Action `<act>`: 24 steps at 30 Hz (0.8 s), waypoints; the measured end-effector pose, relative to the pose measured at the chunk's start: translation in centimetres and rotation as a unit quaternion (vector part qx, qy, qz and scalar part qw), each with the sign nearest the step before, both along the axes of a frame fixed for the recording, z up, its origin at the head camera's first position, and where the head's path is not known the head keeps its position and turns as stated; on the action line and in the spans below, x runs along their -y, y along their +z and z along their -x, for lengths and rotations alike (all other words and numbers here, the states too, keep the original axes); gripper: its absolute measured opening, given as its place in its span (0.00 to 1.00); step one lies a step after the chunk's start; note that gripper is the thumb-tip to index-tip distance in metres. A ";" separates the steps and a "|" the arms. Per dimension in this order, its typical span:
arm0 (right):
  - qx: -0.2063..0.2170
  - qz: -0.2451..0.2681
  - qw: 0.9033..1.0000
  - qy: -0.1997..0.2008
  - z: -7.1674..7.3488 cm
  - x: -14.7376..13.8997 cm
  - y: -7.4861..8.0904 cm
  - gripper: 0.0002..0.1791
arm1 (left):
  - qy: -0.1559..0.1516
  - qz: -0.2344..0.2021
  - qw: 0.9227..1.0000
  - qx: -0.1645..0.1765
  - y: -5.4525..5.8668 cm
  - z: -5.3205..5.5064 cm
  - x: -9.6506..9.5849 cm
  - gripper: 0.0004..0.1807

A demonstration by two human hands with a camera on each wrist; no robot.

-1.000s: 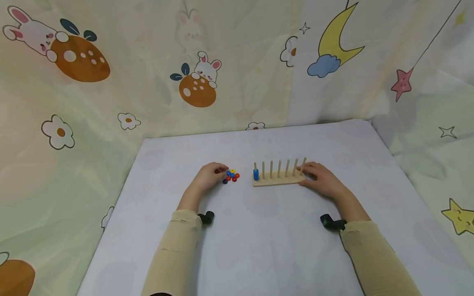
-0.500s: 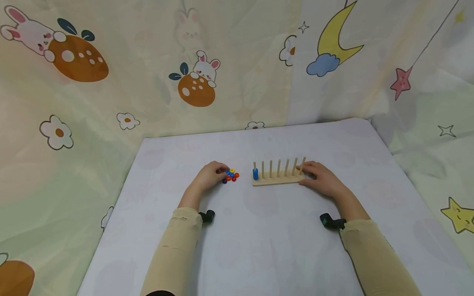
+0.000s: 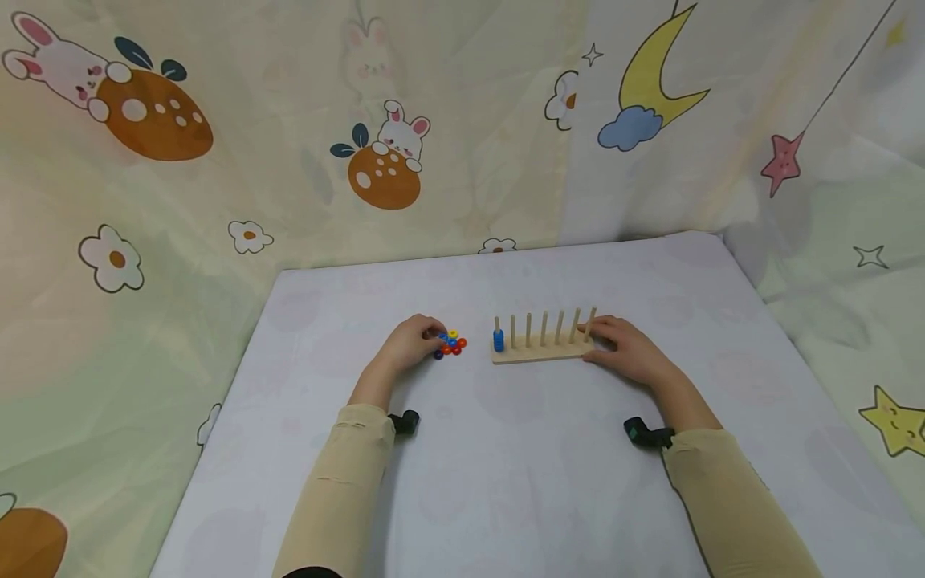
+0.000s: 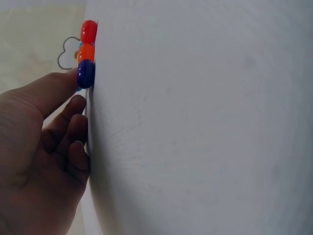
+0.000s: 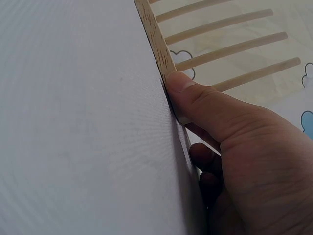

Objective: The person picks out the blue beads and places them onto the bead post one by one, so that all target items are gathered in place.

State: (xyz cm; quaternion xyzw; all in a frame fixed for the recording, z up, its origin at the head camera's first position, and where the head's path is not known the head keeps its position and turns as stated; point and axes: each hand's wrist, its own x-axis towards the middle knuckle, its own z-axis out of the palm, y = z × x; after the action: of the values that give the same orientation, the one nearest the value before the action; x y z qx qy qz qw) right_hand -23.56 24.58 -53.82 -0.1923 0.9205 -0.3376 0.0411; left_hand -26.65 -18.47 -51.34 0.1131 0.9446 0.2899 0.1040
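Observation:
My left hand (image 3: 409, 342) is at a small cluster of coloured beads on the table, left of the peg board. Its thumb and index finger pinch a blue bead, mostly hidden by the fingers and by a dark blue bead (image 4: 86, 74) in the left wrist view. Red beads (image 3: 462, 343) and a yellow bead (image 3: 453, 333) lie close by. The wooden peg board (image 3: 542, 353) carries a row of upright pegs, and blue beads (image 3: 499, 341) are stacked on its leftmost one. My right hand (image 3: 632, 351) grips the board's right end, thumb (image 5: 182, 84) on the front edge.
A white-covered table (image 3: 506, 482) spreads under everything, its back edge against a patterned cloth (image 3: 477, 160). Black wrist cameras (image 3: 406, 423) stick out inward from both sleeves.
My left thumb and fingers have closed in on the blue bead at the cluster's left side. The right hand and the peg board stay where they were.

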 end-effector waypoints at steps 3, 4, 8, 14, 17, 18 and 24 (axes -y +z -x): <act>-0.001 -0.003 1.000 -0.001 0.0 0.1 0.0 0.31 | 0.019 -0.014 1.000 0.002 0.1 -0.2 0.1 0.13; -0.001 -0.003 1.000 -0.001 0.0 0.1 0.0 0.31 | 0.026 -0.018 1.000 0.000 0.1 -0.2 0.1 0.13; 0.000 -0.002 1.000 0.002 0.0 0.0 0.0 0.31 | 0.046 -0.024 0.999 -0.008 0.4 -0.5 0.0 0.14; 0.007 -0.004 1.000 0.005 0.0 -0.1 0.1 0.32 | 0.057 -0.030 0.998 -0.030 0.8 -0.6 -0.2 0.14; 0.010 -0.006 1.000 0.004 -0.1 -0.1 0.1 0.32 | 0.049 -0.037 0.997 -0.041 1.0 -0.6 -0.3 0.14; 0.010 -0.006 1.000 0.004 0.0 -0.1 0.1 0.32 | 0.044 -0.039 0.997 -0.045 1.1 -0.6 -0.4 0.14; 0.005 -0.005 1.000 0.008 0.1 -0.1 0.0 0.32 | 0.009 -0.057 0.995 -0.081 1.9 -0.6 -1.1 0.15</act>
State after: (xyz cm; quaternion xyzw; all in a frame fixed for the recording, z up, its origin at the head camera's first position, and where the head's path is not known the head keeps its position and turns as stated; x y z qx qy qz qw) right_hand -23.62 24.71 -53.80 -0.1976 0.9204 -0.3339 0.0488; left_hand -26.09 -17.34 -49.39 0.1337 0.9329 0.3338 0.0178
